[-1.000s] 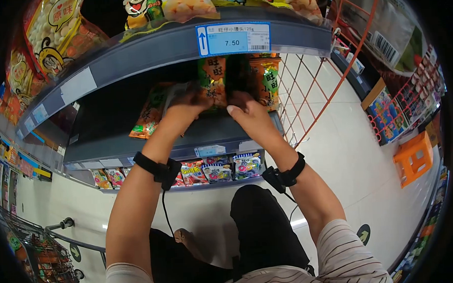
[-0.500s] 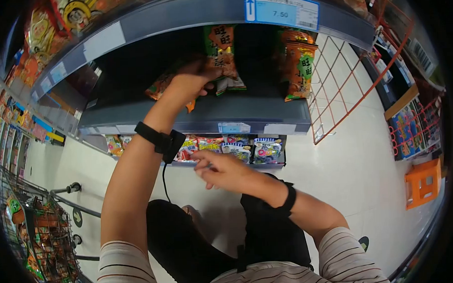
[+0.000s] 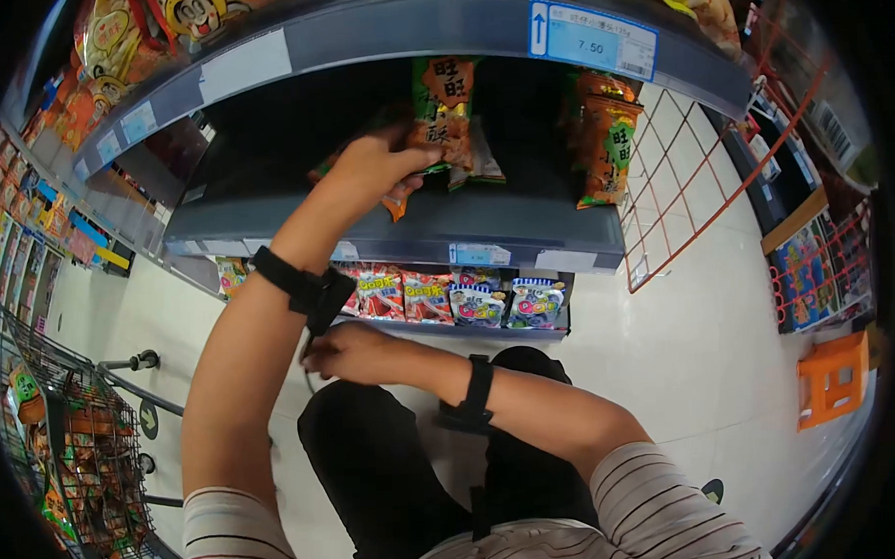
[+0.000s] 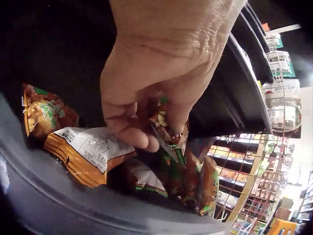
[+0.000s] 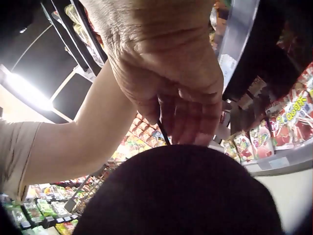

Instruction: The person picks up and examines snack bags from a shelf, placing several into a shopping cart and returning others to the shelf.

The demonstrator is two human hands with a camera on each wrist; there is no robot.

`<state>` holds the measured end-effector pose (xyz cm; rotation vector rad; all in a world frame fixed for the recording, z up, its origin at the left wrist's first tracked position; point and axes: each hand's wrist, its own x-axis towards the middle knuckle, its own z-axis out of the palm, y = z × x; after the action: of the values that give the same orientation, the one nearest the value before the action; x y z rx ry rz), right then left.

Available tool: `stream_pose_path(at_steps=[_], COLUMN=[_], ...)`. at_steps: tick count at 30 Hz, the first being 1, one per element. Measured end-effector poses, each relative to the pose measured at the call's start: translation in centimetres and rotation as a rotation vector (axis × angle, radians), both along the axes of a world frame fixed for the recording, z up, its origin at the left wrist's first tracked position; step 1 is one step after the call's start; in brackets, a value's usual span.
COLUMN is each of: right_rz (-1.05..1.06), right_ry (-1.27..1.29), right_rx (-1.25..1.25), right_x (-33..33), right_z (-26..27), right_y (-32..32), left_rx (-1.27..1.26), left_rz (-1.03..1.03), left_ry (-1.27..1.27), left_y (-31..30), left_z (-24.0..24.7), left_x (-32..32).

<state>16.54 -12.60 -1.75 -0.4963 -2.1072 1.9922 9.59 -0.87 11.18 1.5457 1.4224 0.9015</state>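
Observation:
On the dark shelf, an upright orange and green snack bag is pinched at its lower part by my left hand. The left wrist view shows the thumb and curled fingers at the bag's edge. More snack bags lie beside it, one with its white back panel up. Below the left forearm, my right hand is beside the left wrist camera. Its fingers pinch a thin black cable, partly hidden by the hand in the right wrist view.
Two or so matching snack bags stand at the shelf's right end, beside a red wire rack. An upper shelf edge with a price tag overhangs. Gummy packs line the lower shelf. A loaded cart stands left, an orange stool right.
My right hand has left the bags at the shelf, drawn back and moved left to the cable under the left wrist. The left hand stays at the upright bag. The view has shifted left.

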Motion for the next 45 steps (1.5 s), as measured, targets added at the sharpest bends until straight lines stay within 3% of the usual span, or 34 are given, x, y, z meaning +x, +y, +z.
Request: stream_pose_path(at_steps=[2, 4, 7, 10, 14, 17, 21, 24, 27, 30, 35, 40, 45], right_rz=[0.08, 0.256, 0.358, 0.403, 0.168, 0.025, -0.14, -0.408, -0.752, -0.977, -1.069, -1.138, -1.147], right_ry=[0.129, 0.136, 0.199, 0.238, 0.027, 0.059, -0.014, 0.045, 0.059, 0.129, 0.177, 0.135, 0.098], right_rx=[-0.012, -0.316, -0.43, -0.594, -0.28, -0.369, -0.2, -0.115, 0.076, 0.149, 0.464, 0.697, 0.68], right_x=[-0.1, 0.2, 2.8, 6.1, 10.5, 13.2, 16.4, 18.9, 20.8, 21.5, 21.6, 21.5, 21.8], right_z=[1.8, 3.3, 4.9, 5.0, 4.4, 3.4, 5.2, 5.1, 5.1, 4.5, 4.1, 3.7, 3.2], right_y=[-1.0, -1.7, -2.2, -1.3, 1.9, 3.3, 5.3, 7.6, 9.4, 9.7, 9.5, 10.5, 11.4], left_rx=[-0.034, -0.088, -0.176, -0.124, -0.145, -0.098, 0.027, 0.158, 0.164, 0.179, 0.399, 0.393, 0.31], left_rz=[0.0, -0.008, -0.047, -0.161, -0.202, -0.202, -0.192, -0.162, -0.165, -0.128, -0.101, -0.067, -0.046], left_ry=[0.031, 0.098, 0.043, -0.171, -0.357, -0.35, -0.335, -0.264, -0.288, -0.145, 0.051, 0.242, 0.214], left_y=[-1.5, -2.5, -2.3, -0.4, 3.7, 8.0, 12.0, 15.6, 17.5, 18.8, 21.0, 24.8, 24.8], left_z=[1.8, 3.8, 4.2, 2.5, -0.2, -2.7, -4.9, -6.2, -6.3, -5.6, -6.4, -7.5, -7.3], left_x=[0.5, 1.0, 1.7, 3.3, 7.1, 10.2, 11.8, 12.1, 12.0, 12.5, 13.3, 13.3, 13.5])
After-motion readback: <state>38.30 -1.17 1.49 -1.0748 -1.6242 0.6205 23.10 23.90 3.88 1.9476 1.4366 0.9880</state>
